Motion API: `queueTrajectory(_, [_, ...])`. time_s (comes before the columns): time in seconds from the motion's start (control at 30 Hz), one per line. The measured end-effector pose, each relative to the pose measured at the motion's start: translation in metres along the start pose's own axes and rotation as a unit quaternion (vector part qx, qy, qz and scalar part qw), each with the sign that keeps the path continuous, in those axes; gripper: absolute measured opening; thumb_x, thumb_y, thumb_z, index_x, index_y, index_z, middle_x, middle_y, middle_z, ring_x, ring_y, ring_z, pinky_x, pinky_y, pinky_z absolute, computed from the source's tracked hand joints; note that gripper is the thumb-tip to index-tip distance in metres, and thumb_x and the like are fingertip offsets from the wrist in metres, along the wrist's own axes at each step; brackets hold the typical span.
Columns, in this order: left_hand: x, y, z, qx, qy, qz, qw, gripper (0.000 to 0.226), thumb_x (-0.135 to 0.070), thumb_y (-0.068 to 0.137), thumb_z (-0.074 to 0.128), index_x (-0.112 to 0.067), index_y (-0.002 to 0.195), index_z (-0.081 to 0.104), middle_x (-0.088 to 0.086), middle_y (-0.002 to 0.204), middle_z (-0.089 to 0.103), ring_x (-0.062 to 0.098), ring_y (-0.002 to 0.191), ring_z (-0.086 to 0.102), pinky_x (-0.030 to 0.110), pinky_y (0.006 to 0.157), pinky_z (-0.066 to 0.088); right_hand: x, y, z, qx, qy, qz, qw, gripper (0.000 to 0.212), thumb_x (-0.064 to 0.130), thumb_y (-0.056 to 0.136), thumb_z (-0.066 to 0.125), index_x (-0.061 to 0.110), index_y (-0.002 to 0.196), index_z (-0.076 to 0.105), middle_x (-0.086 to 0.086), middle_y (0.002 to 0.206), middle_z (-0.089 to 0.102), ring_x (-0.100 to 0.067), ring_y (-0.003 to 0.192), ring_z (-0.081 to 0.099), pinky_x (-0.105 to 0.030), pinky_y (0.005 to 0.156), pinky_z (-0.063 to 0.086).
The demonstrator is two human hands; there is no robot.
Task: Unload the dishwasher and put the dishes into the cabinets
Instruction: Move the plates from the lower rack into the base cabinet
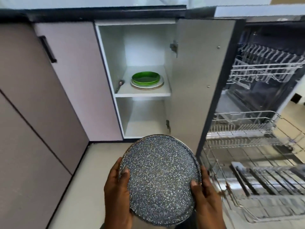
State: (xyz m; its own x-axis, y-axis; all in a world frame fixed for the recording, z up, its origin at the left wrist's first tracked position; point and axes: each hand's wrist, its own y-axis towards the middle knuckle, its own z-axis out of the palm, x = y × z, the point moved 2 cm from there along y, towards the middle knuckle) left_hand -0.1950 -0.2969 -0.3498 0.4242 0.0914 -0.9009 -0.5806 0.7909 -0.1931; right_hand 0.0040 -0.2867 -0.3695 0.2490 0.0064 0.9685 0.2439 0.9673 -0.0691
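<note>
Nearest, at 6 o'clock in the view, the left grip (115,190) and the right grip (207,195) clasp the speckled plate (158,179) by opposite rims. The thumbs lie over its face, and it is held in the air above the floor. At 4 o'clock the dishwasher's lower rack (267,200) stands pulled out; no dishes show among its wires, though parts are blurred. Further off, at 2 o'clock, the upper rack (264,70) looks bare too. At 12 o'clock the cabinet (107,55) stands open, its door (198,71) swung to the right. On its shelf (148,93) green plates (146,77) sit stacked on paler ones, with a spoon (120,84) near them at their 9 o'clock. By my judgement the unloading is nearly done: this plate awaits shelving and may be the last.
</note>
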Motion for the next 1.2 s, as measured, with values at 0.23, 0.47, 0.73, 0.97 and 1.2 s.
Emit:
queueTrajectory(0.23, [-0.057, 0.054, -0.006, -0.041, -0.041, 0.065, 0.996, 0.046, -0.024, 0.092, 0.06, -0.017, 0.137, 0.053, 0.002, 0.122, 0.066, 0.02, 0.116, 0.061, 0.038, 0.096, 0.046, 0.008, 0.022, 0.089, 0.073, -0.04, -0.056, 0.995, 0.06, 0.011, 0.094, 0.057, 0.039, 0.143, 0.036, 0.021, 0.146, 0.04, -0.003, 0.137, 0.035, -0.042, 0.117, 0.026])
queueTrajectory(0.47, [-0.084, 0.149, 0.032, -0.076, 0.01, 0.161, 0.984, 0.029, -0.029, 0.09, 0.059, -0.027, 0.118, 0.062, -0.002, 0.126, 0.059, 0.01, 0.116, 0.056, 0.038, 0.106, 0.042, 0.024, 0.109, 0.166, 0.065, 0.004, -0.062, 0.996, 0.059, 0.012, 0.093, 0.058, 0.039, 0.142, 0.037, 0.026, 0.132, 0.051, -0.003, 0.124, 0.05, -0.042, 0.111, 0.037])
queueTrajectory(0.73, [-0.087, 0.286, 0.102, -0.06, 0.04, 0.123, 0.99, 0.024, -0.037, 0.074, 0.057, -0.039, 0.097, 0.062, -0.001, 0.121, 0.059, 0.013, 0.11, 0.059, 0.045, 0.101, 0.046, 0.02, 0.239, 0.232, 0.008, 0.006, -0.107, 0.994, 0.053, 0.008, 0.094, 0.056, 0.03, 0.142, 0.046, 0.016, 0.139, 0.051, -0.008, 0.128, 0.049, -0.044, 0.111, 0.038])
queueTrajectory(0.97, [-0.101, 0.382, 0.173, 0.032, 0.037, 0.077, 0.996, 0.024, -0.029, 0.085, 0.058, -0.014, 0.102, 0.064, 0.014, 0.113, 0.063, 0.024, 0.101, 0.061, 0.032, 0.081, 0.047, 0.026, 0.35, 0.274, -0.02, -0.038, -0.129, 0.991, 0.051, 0.02, 0.091, 0.059, 0.025, 0.141, 0.048, 0.006, 0.143, 0.049, -0.014, 0.132, 0.045, -0.047, 0.114, 0.034])
queueTrajectory(1.2, [-0.117, 0.469, 0.233, 0.131, -0.012, 0.016, 0.991, 0.045, -0.03, 0.096, 0.05, 0.001, 0.128, 0.053, 0.013, 0.126, 0.06, 0.02, 0.112, 0.057, 0.028, 0.09, 0.045, 0.036, 0.46, 0.312, 0.017, -0.119, -0.147, 0.982, 0.055, 0.045, 0.087, 0.052, 0.03, 0.139, 0.045, 0.001, 0.141, 0.05, -0.022, 0.132, 0.046, -0.052, 0.112, 0.034])
